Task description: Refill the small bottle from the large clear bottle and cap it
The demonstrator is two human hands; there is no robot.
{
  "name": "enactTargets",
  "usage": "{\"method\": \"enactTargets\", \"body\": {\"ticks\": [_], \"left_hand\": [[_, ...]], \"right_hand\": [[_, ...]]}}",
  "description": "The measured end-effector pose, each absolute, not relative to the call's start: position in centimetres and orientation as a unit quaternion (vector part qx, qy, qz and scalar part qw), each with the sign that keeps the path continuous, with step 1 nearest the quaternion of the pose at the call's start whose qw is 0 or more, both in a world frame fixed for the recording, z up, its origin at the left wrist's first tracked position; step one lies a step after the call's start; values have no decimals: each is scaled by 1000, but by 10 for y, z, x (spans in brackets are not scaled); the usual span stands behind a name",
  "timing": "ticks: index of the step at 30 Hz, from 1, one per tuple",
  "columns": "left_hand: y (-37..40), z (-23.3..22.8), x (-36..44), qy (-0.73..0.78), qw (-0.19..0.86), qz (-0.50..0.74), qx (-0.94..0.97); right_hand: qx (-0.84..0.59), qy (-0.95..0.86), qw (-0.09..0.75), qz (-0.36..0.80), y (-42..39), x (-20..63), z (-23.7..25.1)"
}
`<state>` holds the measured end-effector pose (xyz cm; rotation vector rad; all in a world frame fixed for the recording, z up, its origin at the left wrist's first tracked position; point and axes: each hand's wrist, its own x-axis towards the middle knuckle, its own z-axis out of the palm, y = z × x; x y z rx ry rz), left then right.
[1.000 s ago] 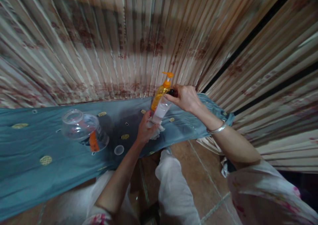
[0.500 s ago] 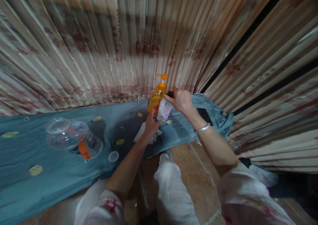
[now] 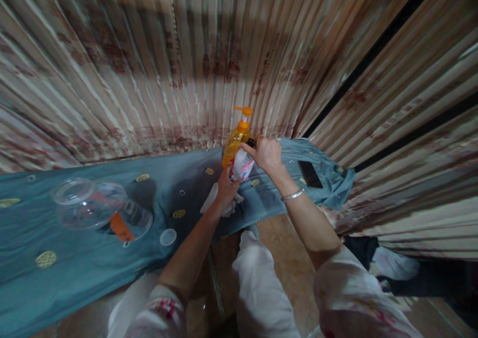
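Observation:
My left hand is closed around the lower part of a small clear bottle with a white and pink label. At the bottle's black top, my right hand has its fingers closed, the thumb reaching across it. Right behind stands an orange pump bottle of yellow-orange liquid, its pump head raised. Under my left hand and wrist lies a white cloth with a frilled edge, partly hidden. Whether the small bottle touches the pump bottle, I cannot tell.
A bench with a blue-green cloth bears two clear plastic containers, one a wide-mouthed jar, the other with an orange label. A round translucent lid and a black phone lie there too. Patterned curtains hang behind.
My right hand and the small bottle's top have shifted slightly left. The phone, partly hidden by my right wrist before, now shows fully. The view has moved a little.

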<state>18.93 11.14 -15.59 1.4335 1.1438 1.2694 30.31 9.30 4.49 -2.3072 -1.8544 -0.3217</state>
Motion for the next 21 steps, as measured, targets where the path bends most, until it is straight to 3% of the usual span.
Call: {"method": "enactTargets", "body": {"ticks": [13,21], "left_hand": [[71,-140,147,456,408,547,572],[0,-118,87,471,366,575,560]], "right_hand": [[-774,-619,103,-88,83,314,35],[-712,-633,282,-114,49,318,4]]}}
